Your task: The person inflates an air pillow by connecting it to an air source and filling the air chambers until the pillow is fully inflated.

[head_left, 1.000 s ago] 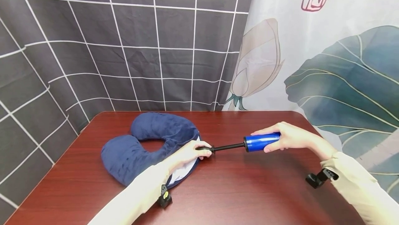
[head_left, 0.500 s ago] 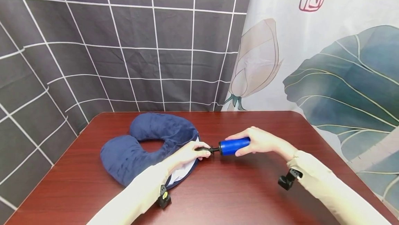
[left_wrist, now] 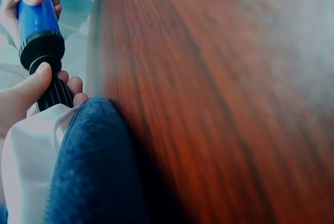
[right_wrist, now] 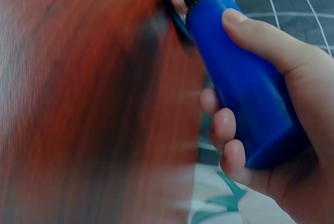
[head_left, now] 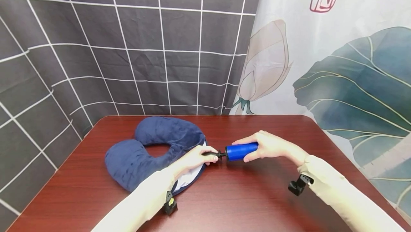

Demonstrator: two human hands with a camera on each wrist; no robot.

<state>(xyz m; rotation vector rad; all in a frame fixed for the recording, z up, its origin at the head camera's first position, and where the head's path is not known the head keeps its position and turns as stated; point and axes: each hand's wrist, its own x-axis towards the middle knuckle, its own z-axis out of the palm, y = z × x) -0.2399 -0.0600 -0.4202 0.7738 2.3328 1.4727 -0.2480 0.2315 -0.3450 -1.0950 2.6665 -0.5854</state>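
A small hand pump with a blue barrel (head_left: 239,151) and a black end (left_wrist: 55,91) lies level between my hands, above the table. My right hand (head_left: 268,145) grips the barrel, thumb on one side and fingers curled round the other, as the right wrist view shows. With thumb and fingers my left hand (head_left: 197,156) holds the black end, beside the open edge of a navy U-shaped neck pillow (head_left: 170,130). White inner material (head_left: 189,176) shows at that edge, under the left hand. Only a short piece of black rod (head_left: 222,154) is visible between hand and barrel.
The pillow rests on the left half of a reddish-brown wooden table (head_left: 244,196). Behind the table hangs a dark grid-patterned curtain (head_left: 179,64), with a white leaf-and-flower curtain (head_left: 289,92) to the right. A small black camera sits on each wrist.
My right hand has moved left with the blue barrel, sliding it over the black rod toward my left hand. During the last half second it has hardly moved. Left hand and pillow stay in place.
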